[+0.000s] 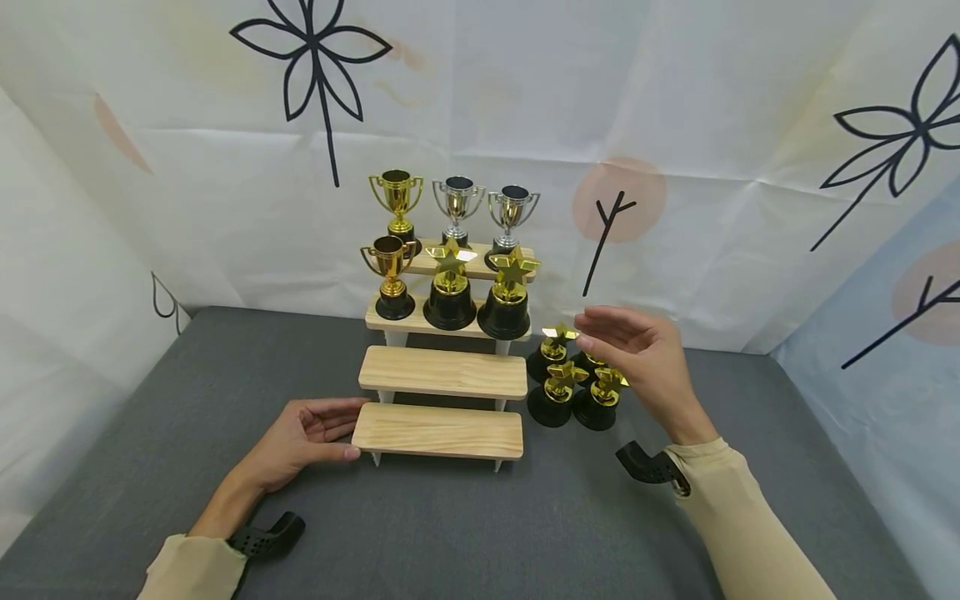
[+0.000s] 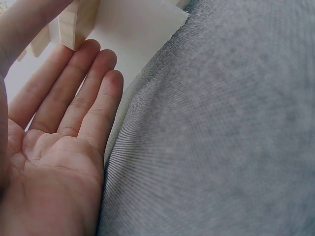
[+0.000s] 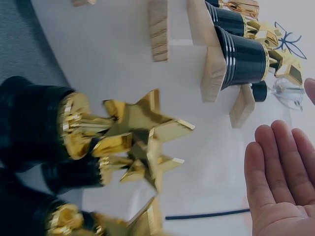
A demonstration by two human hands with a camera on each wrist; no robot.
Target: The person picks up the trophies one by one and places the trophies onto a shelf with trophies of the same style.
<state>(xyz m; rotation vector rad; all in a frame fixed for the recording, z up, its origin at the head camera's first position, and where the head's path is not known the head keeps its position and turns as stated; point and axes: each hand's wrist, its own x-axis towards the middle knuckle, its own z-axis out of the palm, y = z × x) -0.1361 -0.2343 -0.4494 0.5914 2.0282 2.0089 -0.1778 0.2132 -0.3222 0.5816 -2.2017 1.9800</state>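
Head view, from the left: our left hand point(image 1: 292, 452) is resting at the left end of the lowest shelf point(image 1: 438, 429) of the tiered wooden stand point(image 1: 442, 369), fingers point(image 2: 104, 104) released and nearly straight, grasping nothing. On the top shelf point(image 1: 480, 266) a gold cup trophy point(image 1: 398, 198) is standing beside two silver cup trophies point(image 1: 455, 200); below them, a copper-coloured cup trophy point(image 1: 391, 260) is standing beside two gold star trophies point(image 1: 450, 285). Just right of the stand, four loose star trophies point(image 1: 558, 389) are standing upright on the grey worktop point(image 1: 450, 533), and by their right side our right hand point(image 1: 651, 360) is hovering, its fingers also released and holding nothing. We are, as we judge it, partway through filling the stand and now reaching for a loose star. The next move is calling for closing those fingers around one without knocking its neighbours.
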